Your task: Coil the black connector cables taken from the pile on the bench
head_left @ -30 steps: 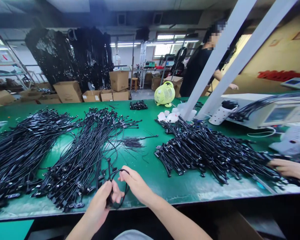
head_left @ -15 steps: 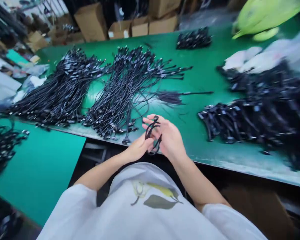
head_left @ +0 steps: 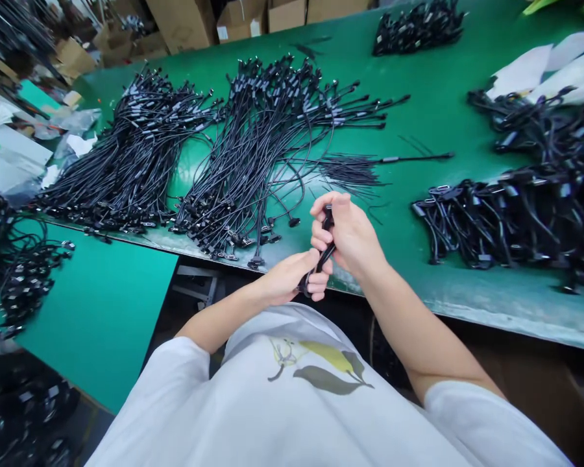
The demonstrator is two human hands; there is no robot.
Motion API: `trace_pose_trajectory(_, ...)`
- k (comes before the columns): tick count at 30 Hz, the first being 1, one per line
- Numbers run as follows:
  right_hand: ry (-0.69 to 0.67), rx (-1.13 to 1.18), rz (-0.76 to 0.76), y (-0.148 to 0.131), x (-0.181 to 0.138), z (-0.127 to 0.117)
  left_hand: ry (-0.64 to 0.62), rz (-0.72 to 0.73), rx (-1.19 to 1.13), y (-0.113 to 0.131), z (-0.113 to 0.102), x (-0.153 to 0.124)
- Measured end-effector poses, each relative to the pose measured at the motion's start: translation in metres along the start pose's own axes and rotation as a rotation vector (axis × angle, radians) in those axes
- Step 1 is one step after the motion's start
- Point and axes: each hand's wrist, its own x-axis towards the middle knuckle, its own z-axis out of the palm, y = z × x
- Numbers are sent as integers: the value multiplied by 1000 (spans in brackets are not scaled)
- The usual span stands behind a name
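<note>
A black cable [head_left: 325, 257], gathered into a narrow folded bundle, is held between both hands in front of my body. My left hand [head_left: 294, 275] has its fingers wrapped round the lower end. Around the upper end my right hand [head_left: 353, 233] is closed, thumb on top. Just beyond the hands lies a bunch of thin black ties [head_left: 350, 170] on the green table [head_left: 394, 285]. Long loose black cables [head_left: 253, 149] with connector ends are heaped ahead and to the left. At the right sit rows of folded, bundled cables [head_left: 491, 220].
Another heap of long cables [head_left: 131, 149] lies farther left, and more hang at the side table [head_left: 97, 305]. A block of bundled cables [head_left: 418, 27] sits at the back. Cardboard boxes [head_left: 185, 23] stand behind the table. White bags [head_left: 520, 74] lie at the right.
The cable's open loops are now drawn into a tight, narrow bundle. My right hand has moved up and right and closed round its top; my left hand has closed round the bottom. The view has shifted.
</note>
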Motion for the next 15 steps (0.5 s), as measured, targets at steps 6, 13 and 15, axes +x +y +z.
trace_pose_trajectory(6, 44, -107, -103, -1, 10, -2, 92, -31, -184, 0, 6, 5)
trace_pose_trajectory(13, -82, -412, -183, 16, 9, -23, 311, 181, -262, 15, -2, 10)
trace_pose_trajectory(15, -155, -524, -237, 26, 0, -27, 380, 300, -309, 24, -5, 13)
